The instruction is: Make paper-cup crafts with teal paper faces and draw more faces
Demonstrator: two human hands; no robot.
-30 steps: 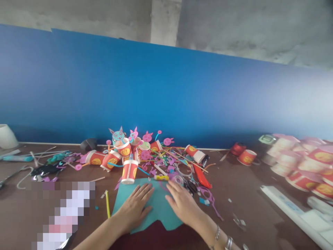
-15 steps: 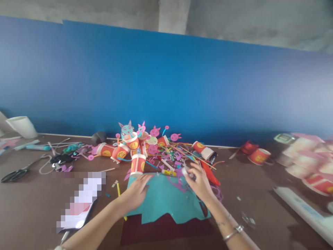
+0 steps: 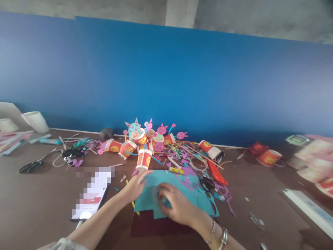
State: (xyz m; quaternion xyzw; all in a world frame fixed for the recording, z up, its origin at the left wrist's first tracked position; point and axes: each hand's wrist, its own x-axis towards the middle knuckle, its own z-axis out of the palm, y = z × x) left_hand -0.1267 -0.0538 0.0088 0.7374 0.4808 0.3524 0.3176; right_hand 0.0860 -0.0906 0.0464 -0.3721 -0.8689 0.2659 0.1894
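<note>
A sheet of teal paper point(image 3: 179, 201) with a jagged cut edge lies in front of me. My left hand point(image 3: 135, 187) rests at its upper left edge, fingers stretched out, just below an upright red and white paper cup point(image 3: 144, 160). Over the middle of the sheet, my right hand point(image 3: 174, 205) is curled round a roll of clear tape point(image 3: 156, 196), partly hidden by the fingers. A yellow glue stick point(image 3: 176, 171) lies along the top of the sheet. Black-handled scissors point(image 3: 206, 183) lie at the sheet's right, beside purple paper scraps point(image 3: 188, 177).
Decorated cups with pink and blue paper cat faces point(image 3: 134, 127) crowd the back. A phone point(image 3: 92, 198) lies at left, with other scissors point(image 3: 33, 165) beyond. At right are a cup point(image 3: 269, 157), stacked cups point(image 3: 316, 156) and a white power strip point(image 3: 309, 211).
My right hand has come left and nearer with the tape roll, from beside the glue stick to over the teal sheet, uncovering the scissors. My left hand stays near the cup. The view has shifted slightly.
</note>
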